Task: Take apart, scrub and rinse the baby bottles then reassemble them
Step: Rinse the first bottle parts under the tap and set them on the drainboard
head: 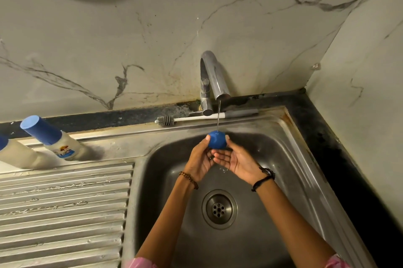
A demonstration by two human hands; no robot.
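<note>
Largest in view: a marble-veined wall (152,27) behind, meeting a dark counter edge (340,147) that wraps the right corner. Below it, a steel sink (290,158) with a round drain (219,208) in the basin floor and a ribbed draining board (63,202) to the left. At the back rim, a chrome tap (212,75), running, with a thin stream of water (218,115) dropping straight onto the blue cap (216,140).

On the draining board's far edge, well apart from the hands: one baby bottle (54,139) standing with its blue cap fitted, and a second bottle (17,154) at the left border, partly cut off by the frame, seemingly capped too. Behind the tap, along the sink's back rim, a bottle brush (196,117) lying flat, untouched.

Over the basin, under the stream: left hand (199,158) with fingers curled up around the cap's left side, beaded bracelet at the wrist; right hand (234,160) palm up, fingers loosely cupped beneath and thumb tip touching the cap's right side, dark cord at the wrist. Cap held between both, dome upward, wet.

Judged from this: rinsing of one small part in hand. Bottle bodies on the board assembled, but whether already washed or still waiting cannot be told. No teat, ring or open bottle body visible anywhere. Probably either early or near the end; impossible to settle which from this view.
</note>
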